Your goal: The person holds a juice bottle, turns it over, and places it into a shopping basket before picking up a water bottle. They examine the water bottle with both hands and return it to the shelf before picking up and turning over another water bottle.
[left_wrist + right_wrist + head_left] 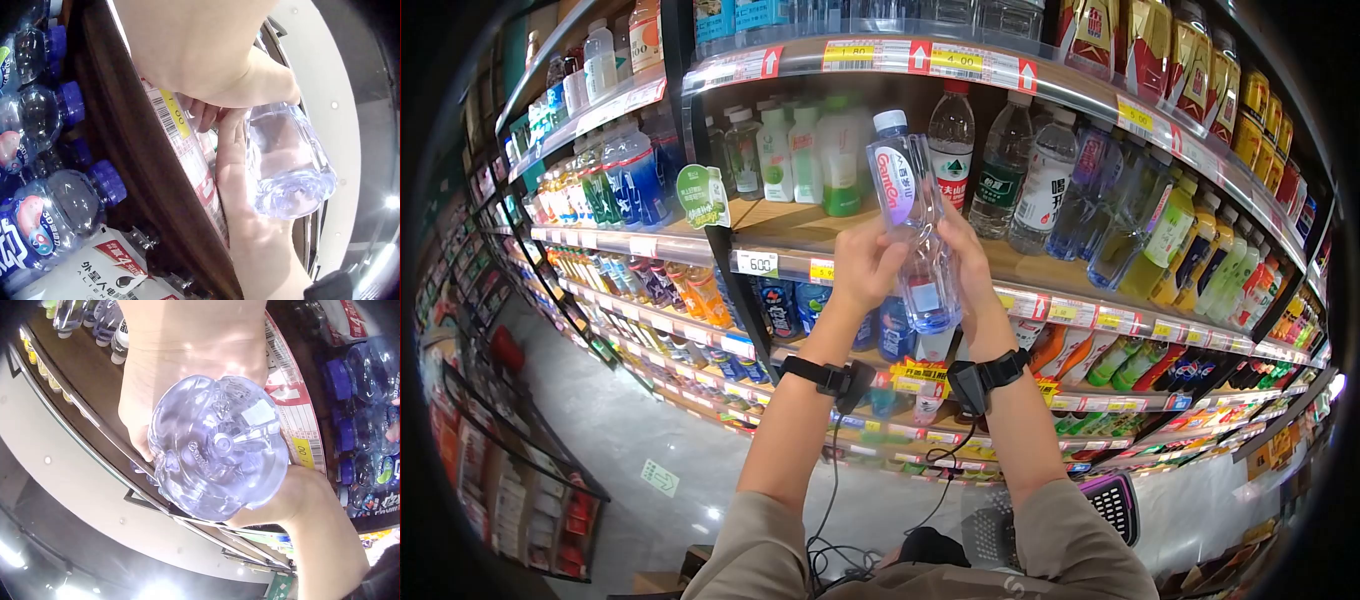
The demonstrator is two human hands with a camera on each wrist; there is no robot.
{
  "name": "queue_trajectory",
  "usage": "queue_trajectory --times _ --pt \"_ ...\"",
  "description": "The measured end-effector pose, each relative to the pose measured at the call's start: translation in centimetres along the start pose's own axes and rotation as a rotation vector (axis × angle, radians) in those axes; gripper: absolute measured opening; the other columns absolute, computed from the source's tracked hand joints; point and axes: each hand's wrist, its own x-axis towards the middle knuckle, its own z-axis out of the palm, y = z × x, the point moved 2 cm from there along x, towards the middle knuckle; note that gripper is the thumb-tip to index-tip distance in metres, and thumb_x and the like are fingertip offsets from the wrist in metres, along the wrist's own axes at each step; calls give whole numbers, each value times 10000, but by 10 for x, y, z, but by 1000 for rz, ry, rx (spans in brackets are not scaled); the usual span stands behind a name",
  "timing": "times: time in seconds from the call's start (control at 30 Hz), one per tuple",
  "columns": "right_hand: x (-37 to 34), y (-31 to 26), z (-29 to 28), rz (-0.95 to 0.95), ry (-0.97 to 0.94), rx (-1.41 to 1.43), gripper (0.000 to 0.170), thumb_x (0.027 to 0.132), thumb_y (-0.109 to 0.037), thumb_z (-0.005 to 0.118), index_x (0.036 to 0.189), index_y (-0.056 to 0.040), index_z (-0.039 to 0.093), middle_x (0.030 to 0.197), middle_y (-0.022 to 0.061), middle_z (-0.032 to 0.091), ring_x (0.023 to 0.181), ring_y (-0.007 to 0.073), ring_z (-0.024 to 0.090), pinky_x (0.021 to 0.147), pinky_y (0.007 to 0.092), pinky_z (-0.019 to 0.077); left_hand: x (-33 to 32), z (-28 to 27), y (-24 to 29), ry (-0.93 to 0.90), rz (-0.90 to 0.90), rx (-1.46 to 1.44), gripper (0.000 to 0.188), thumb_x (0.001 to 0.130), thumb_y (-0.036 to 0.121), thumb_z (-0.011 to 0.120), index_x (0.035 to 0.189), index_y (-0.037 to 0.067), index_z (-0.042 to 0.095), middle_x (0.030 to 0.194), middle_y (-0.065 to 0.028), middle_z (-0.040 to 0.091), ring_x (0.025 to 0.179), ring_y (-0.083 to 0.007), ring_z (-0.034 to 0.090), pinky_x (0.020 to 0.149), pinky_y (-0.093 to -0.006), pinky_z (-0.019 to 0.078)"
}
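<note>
While the left hand [868, 264] and right hand [968, 262] clamp its middle from opposite sides, the clear Ganten bottle [928, 292] tilts cap-up at the head view's upper centre, before the shelf [785, 220]. Its thin plastic probably flexes and slips; the waist seems the surest hold. Its fill is unclear.

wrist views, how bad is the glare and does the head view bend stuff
Left wrist view: a lamp flares at the right edge; right wrist view: ceiling light blown out at the bottom, glints on the clear bottle; head view: shelf lines bowed, corners black.
</note>
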Motion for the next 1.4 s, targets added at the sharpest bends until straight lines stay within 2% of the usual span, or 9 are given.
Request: queue_trajectory --times 0.4,0.5,0.6,0.7,0.8,1.0,1.2,1.3,1.4 --pt "-2 -3 3 3 32 0 606 970 -243 572 1523 -48 420 1400 89 560 1296 206 534 1079 358 420 1 1 1 1 20 2 413 945 384 571 1122 31 693 768 -161 691 739 -380 694 653 -399 519" --pt "-4 -4 5 55 58 31 605 973 -244 569 1524 -46 414 1392 93 564 1280 208 545 1062 358 436 1 5 3 61 31 11 485 963 443 504 931 -20 644 633 -145 521 562 -322 536 552 -382 395" --pt "-2 -3 3 21 33 12 611 980 -249 567 1533 -51 402 1381 91 573 1263 210 556 1037 363 456 2 4 2 44 26 18 492 963 452 507 925 -20 641 626 -141 513 557 -309 531 553 -378 394" --pt "0 0 2 -10 43 14 625 983 -260 572 1544 -57 387 1376 88 578 1235 205 571 1026 364 463 3 5 5 45 16 4 480 970 436 503 923 -22 638 636 -144 523 561 -299 531 562 -378 399" --pt "-3 -7 10 -2 83 0 639 986 -269 574 1556 -68 367 1373 88 580 1218 197 578 1030 361 458 1 1 -2 1 -22 36 391 972 381 537 975 19 683 725 -171 654 681 -384 660 616 -424 488" --pt "-1 -2 5 -65 52 22 652 983 -254 588 1563 -83 343 1360 85 585 1185 181 594 1021 334 456 2 4 -10 33 0 67 386 994 364 509 920 11 647 704 -182 636 661 -391 641 592 -427 463" --pt "-1 -3 7 -56 37 141 684 974 -216 606 1574 -81 308 1372 96 573 1209 184 587 1044 334 447 7 2 8 -17 -129 -59 399 993 379 517 880 10 616 690 -185 620 649 -385 629 598 -421 460" --pt "-2 -1 -1 -27 35 132 678 986 -221 598 1578 -77 303 1390 97 560 1216 184 582 1042 333 449 1 5 -11 13 -53 -5 391 988 383 525 882 17 615 677 -176 616 648 -381 630 606 -417 465" --pt "0 0 2 -9 -34 185 672 1000 -235 587 1590 -107 291 1270 88 635 1103 195 645 953 338 514 -2 2 -13 19 -61 18 371 980 379 544 907 24 624 685 -158 614 648 -348 628 609 -400 466"
